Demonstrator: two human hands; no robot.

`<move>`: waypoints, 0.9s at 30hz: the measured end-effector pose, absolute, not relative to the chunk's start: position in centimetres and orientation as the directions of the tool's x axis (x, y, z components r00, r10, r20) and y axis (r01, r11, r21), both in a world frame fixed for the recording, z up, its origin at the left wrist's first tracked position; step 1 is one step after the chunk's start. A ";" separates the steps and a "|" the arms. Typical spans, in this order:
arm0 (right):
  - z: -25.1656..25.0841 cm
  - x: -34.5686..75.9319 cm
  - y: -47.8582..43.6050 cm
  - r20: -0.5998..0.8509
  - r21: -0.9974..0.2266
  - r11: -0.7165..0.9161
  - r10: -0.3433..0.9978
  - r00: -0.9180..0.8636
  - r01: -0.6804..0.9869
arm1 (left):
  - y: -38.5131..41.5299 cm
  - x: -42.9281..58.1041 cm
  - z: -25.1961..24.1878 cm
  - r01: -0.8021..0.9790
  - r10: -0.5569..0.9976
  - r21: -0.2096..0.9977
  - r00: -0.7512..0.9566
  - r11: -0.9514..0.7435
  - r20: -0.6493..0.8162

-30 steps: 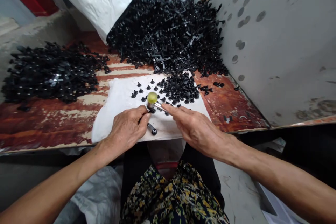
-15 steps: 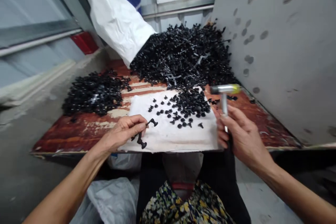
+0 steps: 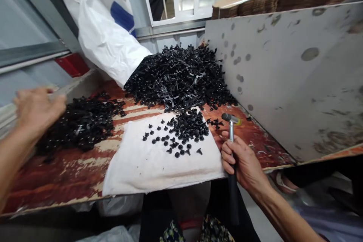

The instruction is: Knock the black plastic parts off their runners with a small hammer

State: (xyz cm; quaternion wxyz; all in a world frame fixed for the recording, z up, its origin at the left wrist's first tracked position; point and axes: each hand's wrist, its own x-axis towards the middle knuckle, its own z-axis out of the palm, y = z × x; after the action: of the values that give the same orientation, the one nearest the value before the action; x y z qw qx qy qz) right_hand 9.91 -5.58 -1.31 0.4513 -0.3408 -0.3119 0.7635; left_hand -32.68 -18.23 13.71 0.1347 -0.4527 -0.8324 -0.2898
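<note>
Left hand [image 3: 38, 110] now spread above black plastic fasteners [image 3: 79, 126]; right hand [image 3: 244, 160] gripping hammer [image 3: 231, 130] upright.

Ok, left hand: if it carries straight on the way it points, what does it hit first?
The left hand would likely meet the smaller heap of black plastic clips first, though depth is hard to judge.

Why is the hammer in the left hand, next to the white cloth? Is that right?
Not quite: the head view shows the hammer in the right hand, not the left. The rest is right: it is next to the white cloth.
</note>
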 end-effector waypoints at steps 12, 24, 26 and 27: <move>-2.0 10.2 -5.6 -0.236 -0.742 -0.405 0.904 -0.357 -0.535 | 1.2 -16.9 3.3 0.991 0.994 0.087 0.100 -0.104 0.042; -2.1 10.4 -5.5 -0.196 -0.725 -0.402 0.899 -0.392 -0.560 | 1.0 -19.8 4.7 0.960 0.994 0.272 0.088 -0.067 -0.068; -2.1 10.4 -5.5 -0.187 -0.730 -0.392 0.902 -0.389 -0.560 | 0.4 -19.8 5.5 0.946 0.997 0.320 0.064 -0.051 -0.031; -2.1 10.4 -5.6 -0.183 -0.733 -0.388 0.904 -0.387 -0.559 | -0.1 -19.8 6.0 0.929 0.999 0.368 0.040 -0.035 -0.006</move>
State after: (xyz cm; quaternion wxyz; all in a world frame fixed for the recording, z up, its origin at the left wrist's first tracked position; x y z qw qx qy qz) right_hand 10.41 -5.58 -2.08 0.4690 -0.2939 -0.2930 0.7796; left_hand -19.83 -0.14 5.99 -0.1370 -0.7080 -0.6810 -0.1276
